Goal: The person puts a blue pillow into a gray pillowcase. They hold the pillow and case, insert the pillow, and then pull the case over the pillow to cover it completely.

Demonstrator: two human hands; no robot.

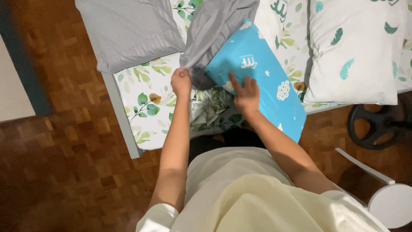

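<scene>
1. The blue pillow [262, 75] lies slantwise on the bed [148, 99], its lower corner reaching past the bed's near edge, over the parquet floor [64, 141]. To the pillow's left a strip of leaf-print sheet lies bare up to the bed's left edge, with open floor beyond that.
2. A grey pillowcase [212, 30] covers the blue pillow's upper left end; the rest of the pillow is uncovered.
3. The left hand [181, 81] is at the blue pillow's left, closed in a fist, its fingers pinching the hem of the grey pillowcase just beside the pillow's covered corner. The forearm runs almost straight up from the person's body.
4. The right hand [245, 92] lies palm down on the blue pillow's face near its left edge, fingers spread and pressed flat to the fabric, holding nothing. Its forearm crosses the pillow's lower edge at a slant.
5. Above and left of the blue pillow a grey pillow [128, 32] rests on the bed, close to the pillowcase.
6. To the blue pillow's right a white pillow with teal feathers [356, 51] sits near it, leaving little room on that side.
7. Below the blue pillow a rumpled leaf-print cloth [210, 111] lies bunched between the two forearms.
8. Right of the pillow's overhanging corner, on the floor, are a dark round weight plate [375, 124] and a white piece of furniture [386, 197].
</scene>
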